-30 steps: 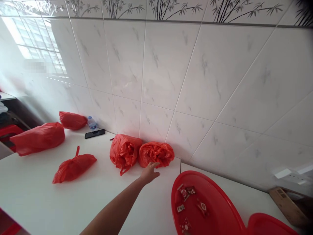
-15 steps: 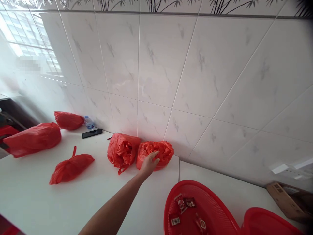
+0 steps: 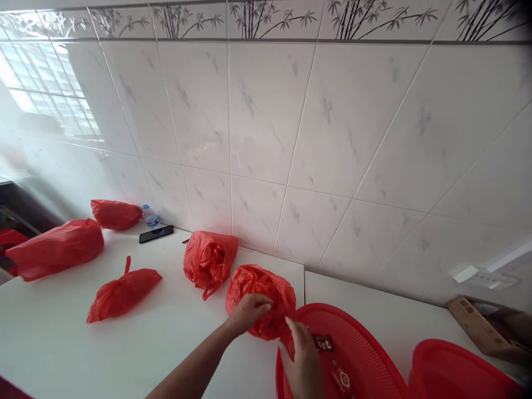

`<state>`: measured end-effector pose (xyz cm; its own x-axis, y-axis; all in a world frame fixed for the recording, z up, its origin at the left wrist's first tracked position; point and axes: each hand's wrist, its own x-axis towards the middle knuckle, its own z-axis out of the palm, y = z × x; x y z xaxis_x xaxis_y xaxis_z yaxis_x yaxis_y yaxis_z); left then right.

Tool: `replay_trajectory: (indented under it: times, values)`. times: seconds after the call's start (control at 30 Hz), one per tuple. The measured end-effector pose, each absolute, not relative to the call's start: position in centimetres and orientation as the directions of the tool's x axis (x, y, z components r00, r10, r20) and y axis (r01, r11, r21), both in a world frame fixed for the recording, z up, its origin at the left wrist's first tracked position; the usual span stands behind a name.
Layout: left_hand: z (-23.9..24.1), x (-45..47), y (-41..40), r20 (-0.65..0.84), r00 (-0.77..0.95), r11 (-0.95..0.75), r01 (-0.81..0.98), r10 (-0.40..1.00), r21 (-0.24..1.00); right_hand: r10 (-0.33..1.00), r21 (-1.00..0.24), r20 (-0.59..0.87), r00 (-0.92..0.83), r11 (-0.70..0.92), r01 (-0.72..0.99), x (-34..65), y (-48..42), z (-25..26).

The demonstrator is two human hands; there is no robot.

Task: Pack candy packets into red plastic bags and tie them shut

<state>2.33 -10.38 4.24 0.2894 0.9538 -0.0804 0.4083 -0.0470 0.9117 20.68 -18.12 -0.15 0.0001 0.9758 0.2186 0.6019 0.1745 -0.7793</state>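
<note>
My left hand (image 3: 248, 311) grips a crumpled red plastic bag (image 3: 257, 288) and holds it just left of a round red mesh basket (image 3: 374, 354). My right hand (image 3: 302, 360) reaches up from the bottom edge, its fingers touching the bag's lower right side over the basket's rim. Inside the basket lie small wrapped packets (image 3: 323, 343), partly hidden by my right hand. A second red bag (image 3: 210, 257) stands against the wall a little to the left.
On the white counter (image 3: 62, 343) lie more tied red bags (image 3: 120, 292) (image 3: 56, 248) (image 3: 115, 214), a black phone (image 3: 155, 234) and a small water bottle (image 3: 149, 215). A second red basket (image 3: 457, 371) sits at the lower right, a cardboard box (image 3: 477, 324) beyond it. The tiled wall is close behind.
My left hand closed on the bag by the wall and pulled it toward me, next to the basket. My right hand came into view and touched the bag.
</note>
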Motion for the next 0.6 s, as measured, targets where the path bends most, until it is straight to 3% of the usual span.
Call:
replay_trajectory:
  times: [0.1, 0.23, 0.3, 0.43, 0.5, 0.6]
  values:
    - [4.7, 2.4, -11.9, -0.067, 0.356, -0.074, 0.369, 0.932, 0.927, 0.951, -0.779, 0.302, -0.063, 0.285, 0.558, 18.1, -15.5, -1.1]
    - [4.2, 1.4, -12.5, -0.070, 0.324, -0.032, 0.301, 0.943, 0.953, 0.988, -0.807, 0.151, 0.031, 0.106, 0.581, 16.5, -14.1, -2.0]
    - [3.2, 0.7, -12.6, -0.045, 0.262, -0.057, 0.371, 0.964, 0.927, 0.994, -0.817, 0.098, 0.044, 0.055, 0.574, 16.4, -13.6, -2.1]
    - [0.4, -0.2, -12.0, 0.091, 0.273, -0.263, 0.705, 0.958, 0.659, 0.998, -0.872, 0.057, 0.033, 0.034, 0.489, 16.9, -12.7, -1.6]
    - [-1.0, 0.0, -11.1, 0.057, 0.360, -0.336, 0.787, 0.931, 0.517, 0.999, -0.915, 0.018, 0.028, 0.005, 0.402, 17.1, -12.5, -1.3]
    - [-2.9, 1.0, -9.2, -0.022, 0.377, -0.336, 0.849, 0.926, 0.408, 0.999, -0.948, -0.043, 0.003, -0.042, 0.315, 17.2, -13.1, -0.7]
